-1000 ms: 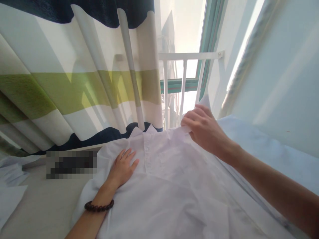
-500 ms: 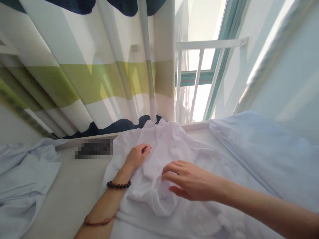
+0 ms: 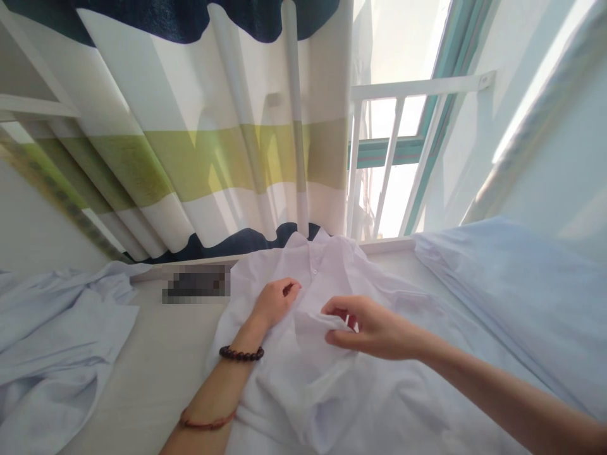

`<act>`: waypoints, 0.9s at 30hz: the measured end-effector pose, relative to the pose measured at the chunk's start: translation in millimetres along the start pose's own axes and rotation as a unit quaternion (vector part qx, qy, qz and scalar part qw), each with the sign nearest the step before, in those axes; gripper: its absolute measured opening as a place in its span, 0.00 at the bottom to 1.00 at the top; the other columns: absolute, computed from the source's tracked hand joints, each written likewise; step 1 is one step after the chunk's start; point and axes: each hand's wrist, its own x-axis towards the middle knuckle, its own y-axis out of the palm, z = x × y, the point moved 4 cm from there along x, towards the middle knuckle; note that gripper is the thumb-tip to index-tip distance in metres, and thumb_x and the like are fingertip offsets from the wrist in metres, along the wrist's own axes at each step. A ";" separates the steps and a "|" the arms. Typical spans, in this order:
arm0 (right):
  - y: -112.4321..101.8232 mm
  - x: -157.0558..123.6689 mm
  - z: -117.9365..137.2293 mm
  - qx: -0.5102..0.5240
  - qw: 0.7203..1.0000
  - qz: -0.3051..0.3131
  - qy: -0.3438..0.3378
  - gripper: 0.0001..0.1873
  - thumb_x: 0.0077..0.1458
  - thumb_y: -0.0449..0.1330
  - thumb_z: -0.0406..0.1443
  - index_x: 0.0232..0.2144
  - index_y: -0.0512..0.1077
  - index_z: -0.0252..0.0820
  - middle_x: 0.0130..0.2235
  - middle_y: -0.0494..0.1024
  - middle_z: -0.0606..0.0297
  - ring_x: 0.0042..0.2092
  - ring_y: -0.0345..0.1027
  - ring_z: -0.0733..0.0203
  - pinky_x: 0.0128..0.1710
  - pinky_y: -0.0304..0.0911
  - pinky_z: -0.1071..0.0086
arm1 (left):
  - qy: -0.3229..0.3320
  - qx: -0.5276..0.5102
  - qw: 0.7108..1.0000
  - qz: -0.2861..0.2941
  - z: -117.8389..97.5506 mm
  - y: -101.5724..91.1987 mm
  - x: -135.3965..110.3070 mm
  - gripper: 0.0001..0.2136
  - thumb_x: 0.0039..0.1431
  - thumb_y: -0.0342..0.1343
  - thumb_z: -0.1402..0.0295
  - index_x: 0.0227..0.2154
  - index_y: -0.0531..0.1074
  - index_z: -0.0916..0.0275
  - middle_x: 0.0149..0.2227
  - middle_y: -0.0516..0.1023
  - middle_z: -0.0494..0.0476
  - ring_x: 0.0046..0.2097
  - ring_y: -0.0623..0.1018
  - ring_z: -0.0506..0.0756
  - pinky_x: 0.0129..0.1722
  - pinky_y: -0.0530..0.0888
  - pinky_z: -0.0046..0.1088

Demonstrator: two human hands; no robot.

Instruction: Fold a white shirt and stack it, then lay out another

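A white button-up shirt [image 3: 284,392] lies spread with its collar at the far end, and a button shows below the collar. My left hand [image 3: 275,299], with a dark bead bracelet at the wrist, rests on the shirt's left front. Its fingers are curled closed, and whether cloth is between them is hidden. On the other side of the placket, my right hand [image 3: 372,325] pinches a raised fold of the shirt front between thumb and fingers. The lower part of the shirt is rumpled.
Crumpled white cloth [image 3: 71,347] lies at left, near a dark pixelated object [image 3: 199,281]. More folded white cloth [image 3: 516,284] lies at right. Behind are a striped curtain [image 3: 227,151], a white railing [image 3: 422,86] and a window.
My right hand has gone from loosely spread fingers over the shirt to pinching and lifting a fold. My left hand keeps its place on the shirt. The view has shifted slightly left.
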 end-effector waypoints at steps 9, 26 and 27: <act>19.9 -24.3 26.4 0.143 0.967 0.180 -0.112 0.21 0.56 0.61 0.45 0.49 0.71 0.40 0.44 0.78 0.59 0.43 0.72 0.59 0.42 0.68 0.67 | -0.026 -0.086 0.995 0.041 1.0 0.1 -1.2 0.24 0.61 0.44 0.53 0.28 0.79 0.66 0.25 0.80 0.55 0.31 0.77 0.54 0.39 0.71 0.28; -118.6 -9.5 -130.5 -0.287 0.926 -0.195 0.149 0.17 0.56 0.49 0.45 0.26 0.71 0.43 0.26 0.76 0.64 0.30 0.69 0.58 0.31 0.60 0.68 | 0.083 0.042 0.993 0.076 -10.3 3.0 -5.3 0.13 0.59 0.52 0.59 0.30 0.78 0.61 0.27 0.76 0.52 0.32 0.73 0.52 0.36 0.70 0.27; -133.9 -15.0 -124.9 -0.310 0.914 -0.211 0.157 0.16 0.56 0.49 0.43 0.24 0.70 0.43 0.26 0.75 0.64 0.30 0.69 0.59 0.30 0.59 0.68 | 0.100 0.064 0.991 0.069 -12.8 3.4 -5.6 0.13 0.60 0.51 0.60 0.31 0.78 0.60 0.31 0.78 0.54 0.35 0.75 0.54 0.40 0.70 0.29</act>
